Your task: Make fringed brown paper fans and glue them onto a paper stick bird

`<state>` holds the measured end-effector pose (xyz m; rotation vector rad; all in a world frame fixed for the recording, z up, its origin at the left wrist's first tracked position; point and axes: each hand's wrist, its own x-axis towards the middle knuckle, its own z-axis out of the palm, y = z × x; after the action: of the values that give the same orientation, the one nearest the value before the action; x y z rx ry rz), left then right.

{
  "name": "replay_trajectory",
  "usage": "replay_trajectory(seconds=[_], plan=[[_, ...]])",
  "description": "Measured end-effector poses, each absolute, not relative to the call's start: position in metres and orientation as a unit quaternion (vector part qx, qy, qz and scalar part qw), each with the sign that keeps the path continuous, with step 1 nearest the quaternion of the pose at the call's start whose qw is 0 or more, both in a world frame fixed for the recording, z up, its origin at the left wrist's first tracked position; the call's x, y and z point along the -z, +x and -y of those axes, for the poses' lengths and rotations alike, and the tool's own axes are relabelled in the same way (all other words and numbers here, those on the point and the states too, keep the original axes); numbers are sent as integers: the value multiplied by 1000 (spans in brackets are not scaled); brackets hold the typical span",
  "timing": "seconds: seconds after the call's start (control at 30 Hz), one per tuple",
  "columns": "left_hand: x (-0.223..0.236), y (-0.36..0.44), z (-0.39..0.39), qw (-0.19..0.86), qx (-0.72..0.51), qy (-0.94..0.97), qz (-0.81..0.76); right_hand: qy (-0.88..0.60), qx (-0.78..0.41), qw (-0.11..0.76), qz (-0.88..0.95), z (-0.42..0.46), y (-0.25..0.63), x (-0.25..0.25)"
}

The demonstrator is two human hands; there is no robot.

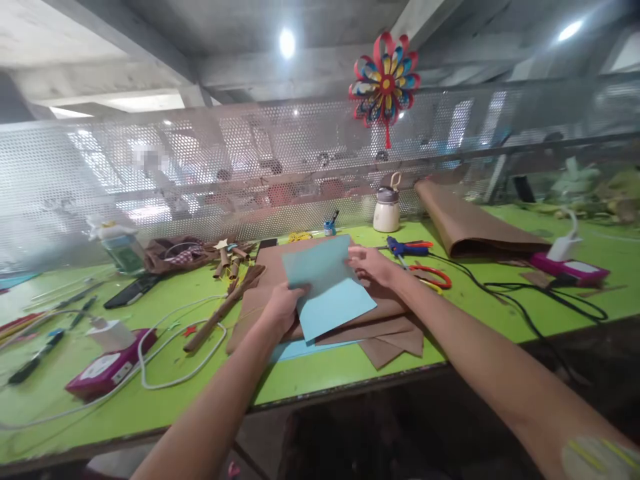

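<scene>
1. Light-blue rectangular paper (333, 293), bent across its middle, is tilted above layered brown paper sheets (257, 313) on the lime-green tabletop (310, 383).
2. The left hand (281, 310) clamps the paper's left edge, thumb on top.
3. The right hand (373, 265) is at the upper right edge, fingers curled; they are small and soft in this view, so I cannot tell whether they pinch it.
4. Right of that hand lie a dark-blue glue gun (409, 248) with orange parts and, nearer, orange-handled scissors (444, 275).
5. Left of the layers, a thin brown rolled-paper stick (220, 316) lies slantwise.
</scene>
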<state>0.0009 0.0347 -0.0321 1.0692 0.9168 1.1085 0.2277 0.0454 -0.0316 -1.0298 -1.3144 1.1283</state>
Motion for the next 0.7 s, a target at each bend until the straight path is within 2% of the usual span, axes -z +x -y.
replay_trajectory(seconds=[0.1,0.2,0.47,0.7], plan=[[30,1,-35,647,-485,444,-387,-419,-518,484,568,-39,225,29],[30,0,-35,660,-481,439,-374,-427,-529,474,560,-36,222,28],[30,-4,-37,681,-476,415,-372,-447,-433,563,544,-36,229,22],[28,0,-38,678,-474,406,-389,-349,-437,401,726,-5,245,19]])
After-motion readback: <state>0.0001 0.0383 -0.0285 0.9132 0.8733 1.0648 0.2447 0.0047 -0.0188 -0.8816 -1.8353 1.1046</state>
